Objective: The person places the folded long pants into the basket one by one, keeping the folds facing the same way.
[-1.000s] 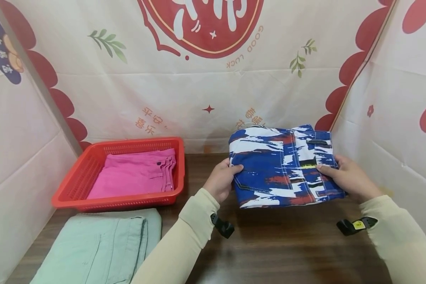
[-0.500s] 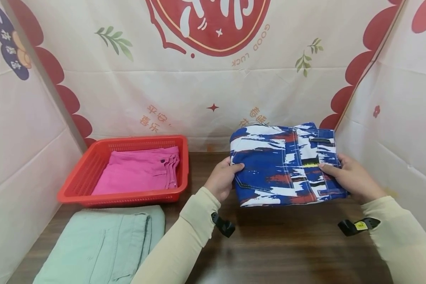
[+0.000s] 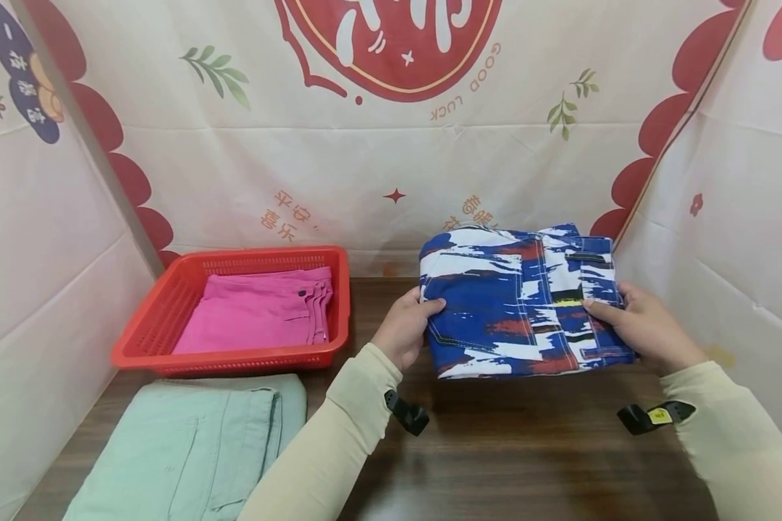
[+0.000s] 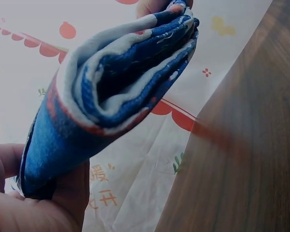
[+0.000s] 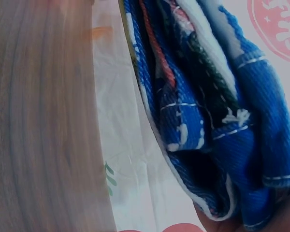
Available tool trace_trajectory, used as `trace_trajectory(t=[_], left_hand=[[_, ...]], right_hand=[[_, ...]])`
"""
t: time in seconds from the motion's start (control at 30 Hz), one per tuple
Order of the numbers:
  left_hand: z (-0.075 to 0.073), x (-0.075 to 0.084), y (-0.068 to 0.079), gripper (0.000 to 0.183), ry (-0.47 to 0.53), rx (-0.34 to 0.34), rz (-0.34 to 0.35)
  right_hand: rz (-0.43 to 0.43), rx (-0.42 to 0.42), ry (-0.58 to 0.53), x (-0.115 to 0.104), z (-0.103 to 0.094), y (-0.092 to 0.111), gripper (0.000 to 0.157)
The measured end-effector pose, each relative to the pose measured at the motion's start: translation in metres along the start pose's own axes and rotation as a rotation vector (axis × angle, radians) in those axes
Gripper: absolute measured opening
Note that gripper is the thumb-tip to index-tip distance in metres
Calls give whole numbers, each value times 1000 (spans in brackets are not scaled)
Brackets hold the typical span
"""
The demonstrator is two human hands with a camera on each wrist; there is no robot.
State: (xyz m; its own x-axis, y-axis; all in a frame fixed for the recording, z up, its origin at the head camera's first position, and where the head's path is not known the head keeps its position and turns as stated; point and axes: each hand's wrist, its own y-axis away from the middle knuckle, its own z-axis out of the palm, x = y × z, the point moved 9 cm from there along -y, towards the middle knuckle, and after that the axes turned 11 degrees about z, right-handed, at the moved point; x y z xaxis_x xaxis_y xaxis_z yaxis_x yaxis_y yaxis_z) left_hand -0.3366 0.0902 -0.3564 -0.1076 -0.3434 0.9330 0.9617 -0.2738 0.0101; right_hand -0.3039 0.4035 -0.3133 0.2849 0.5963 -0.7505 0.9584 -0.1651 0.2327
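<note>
Between my two hands is a folded pair of jeans [image 3: 482, 304], patterned in blue, white, red and black, with a pocket facing up. My left hand [image 3: 404, 325] grips its left edge, thumb on top. At the opposite edge, my right hand [image 3: 648, 329] pinches the waistband side, thumb above and fingers hidden beneath. The left wrist view looks into the rolled fold of the jeans [image 4: 72, 130] with my left hand [image 4: 43, 203] around the lower end. Stacked denim layers with white stitching [image 5: 232, 145] fill much of the right wrist view.
A red plastic basket [image 3: 228, 362] stands on the left, holding folded pink trousers [image 3: 254, 311]. In front of it lies folded pale green clothing [image 3: 176, 449] on the brown wooden table [image 3: 515, 456]. Printed white cloth [image 3: 339, 166] walls the back and both sides.
The head view has shifted slightly, so the basket and green clothing appear a little further right. Both hands keep hold of the jeans, which stay nearly still.
</note>
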Motion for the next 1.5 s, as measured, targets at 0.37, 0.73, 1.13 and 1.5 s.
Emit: trace_trajectory(t=[0.37,0.73,1.13,1.5], left_hand=[[-7,5,6,38,-2,-1,14],[-15,11,11,39,-26,3,28],[-23,21,19,43,-50,-3,67],[-32,29,22,44,-54,-13,73]], right_hand=[[-13,-9,-23,-3,6,-2,87],[-22,-14,-42,-7,15,-1,86],[-49,-11,-51,-15,22,2,85],[-73,-13,-65,-26,29,5,84]])
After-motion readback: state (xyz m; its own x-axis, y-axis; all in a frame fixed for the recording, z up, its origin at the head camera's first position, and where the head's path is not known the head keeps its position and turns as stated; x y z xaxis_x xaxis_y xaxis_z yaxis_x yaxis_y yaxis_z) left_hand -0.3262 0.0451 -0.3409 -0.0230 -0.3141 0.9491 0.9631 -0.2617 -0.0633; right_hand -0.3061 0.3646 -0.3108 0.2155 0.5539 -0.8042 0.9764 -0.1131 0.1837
